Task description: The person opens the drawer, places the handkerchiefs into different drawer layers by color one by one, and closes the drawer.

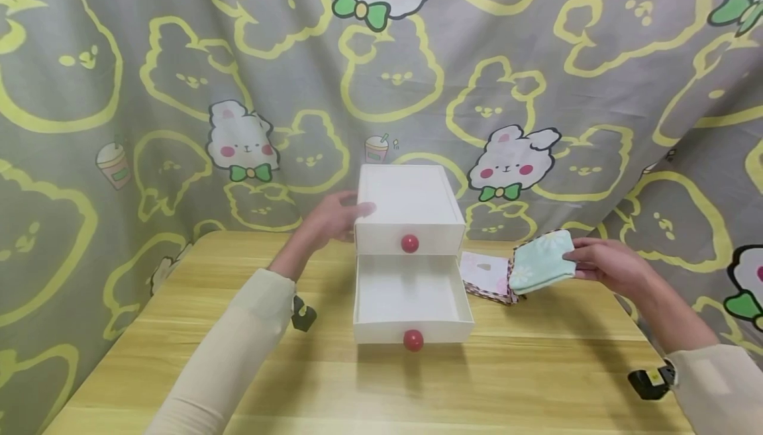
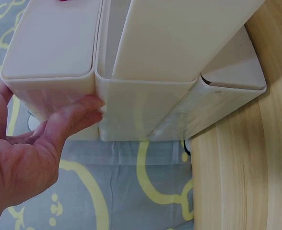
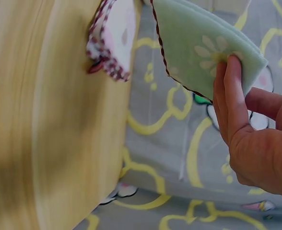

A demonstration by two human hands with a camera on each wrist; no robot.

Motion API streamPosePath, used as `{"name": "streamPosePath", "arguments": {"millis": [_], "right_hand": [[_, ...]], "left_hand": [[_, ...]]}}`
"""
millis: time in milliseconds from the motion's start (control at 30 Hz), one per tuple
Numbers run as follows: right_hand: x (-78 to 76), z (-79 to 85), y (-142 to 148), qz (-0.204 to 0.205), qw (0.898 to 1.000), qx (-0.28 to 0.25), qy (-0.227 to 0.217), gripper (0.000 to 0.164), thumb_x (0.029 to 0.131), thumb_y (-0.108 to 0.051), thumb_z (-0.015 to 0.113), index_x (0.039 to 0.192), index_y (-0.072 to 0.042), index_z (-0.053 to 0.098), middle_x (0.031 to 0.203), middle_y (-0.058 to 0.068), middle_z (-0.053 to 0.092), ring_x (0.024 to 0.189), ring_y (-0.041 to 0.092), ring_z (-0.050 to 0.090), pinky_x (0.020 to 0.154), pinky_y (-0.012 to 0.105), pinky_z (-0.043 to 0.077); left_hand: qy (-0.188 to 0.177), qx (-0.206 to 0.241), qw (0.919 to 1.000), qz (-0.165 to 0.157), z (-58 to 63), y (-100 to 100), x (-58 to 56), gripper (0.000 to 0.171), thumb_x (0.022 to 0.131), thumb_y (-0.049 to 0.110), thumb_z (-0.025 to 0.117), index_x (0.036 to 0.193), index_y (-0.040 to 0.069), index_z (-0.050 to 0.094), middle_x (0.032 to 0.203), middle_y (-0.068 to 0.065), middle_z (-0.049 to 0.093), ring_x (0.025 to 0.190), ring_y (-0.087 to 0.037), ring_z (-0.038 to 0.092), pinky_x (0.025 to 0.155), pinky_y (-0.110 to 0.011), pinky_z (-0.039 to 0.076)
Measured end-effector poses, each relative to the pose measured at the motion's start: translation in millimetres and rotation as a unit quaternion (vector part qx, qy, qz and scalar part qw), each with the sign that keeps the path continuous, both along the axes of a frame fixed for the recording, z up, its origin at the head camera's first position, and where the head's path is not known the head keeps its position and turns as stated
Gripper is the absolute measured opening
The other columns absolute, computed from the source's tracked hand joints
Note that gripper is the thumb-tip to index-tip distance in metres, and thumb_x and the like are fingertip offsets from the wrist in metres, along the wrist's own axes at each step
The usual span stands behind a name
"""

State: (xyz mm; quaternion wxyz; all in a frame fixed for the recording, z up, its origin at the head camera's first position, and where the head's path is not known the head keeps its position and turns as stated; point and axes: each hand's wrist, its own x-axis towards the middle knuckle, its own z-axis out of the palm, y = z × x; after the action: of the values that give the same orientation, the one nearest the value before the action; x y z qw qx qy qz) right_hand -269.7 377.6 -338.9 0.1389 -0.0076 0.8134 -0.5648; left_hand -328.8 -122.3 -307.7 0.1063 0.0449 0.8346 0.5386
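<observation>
table (image 1: 310, 388) | box (image 1: 405, 193) on it, my left hand (image 1: 335, 218) against its side, fingers loose; brace gently | drawer (image 1: 381, 333) out | mint cloth (image 1: 542, 259) right of it, pinched in my right hand (image 1: 616, 266); i should grip every layer to hold the fold

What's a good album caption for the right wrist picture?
The right hand pinches a green flowered cloth while a pink-and-white cloth lies on the wooden table.

Cream sleeves (image 1: 232, 349) are worn with black, yellow-marked wrist cameras (image 1: 646, 386).
</observation>
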Motion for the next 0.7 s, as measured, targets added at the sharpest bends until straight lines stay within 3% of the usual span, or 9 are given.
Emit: {"name": "streamPosePath", "arguments": {"millis": [700], "right_hand": [[33.1,56.5,-67,0.064,0.998,-0.022,0.017,0.054,0.104,-0.012,0.056,0.145,0.015,0.033,0.103,-0.001,0.074,0.088,0.014,0.074,0.079,0.03,0.064]], "left_hand": [[-0.007,0.014,0.9999,0.002,-0.4,0,-1.4,0.083,0.094,0.044,0.071,0.161,0.018,0.029,0.15,-0.02,0.051,0.119,-0.037,0.066,0.089,-0.043,0.063]]}}
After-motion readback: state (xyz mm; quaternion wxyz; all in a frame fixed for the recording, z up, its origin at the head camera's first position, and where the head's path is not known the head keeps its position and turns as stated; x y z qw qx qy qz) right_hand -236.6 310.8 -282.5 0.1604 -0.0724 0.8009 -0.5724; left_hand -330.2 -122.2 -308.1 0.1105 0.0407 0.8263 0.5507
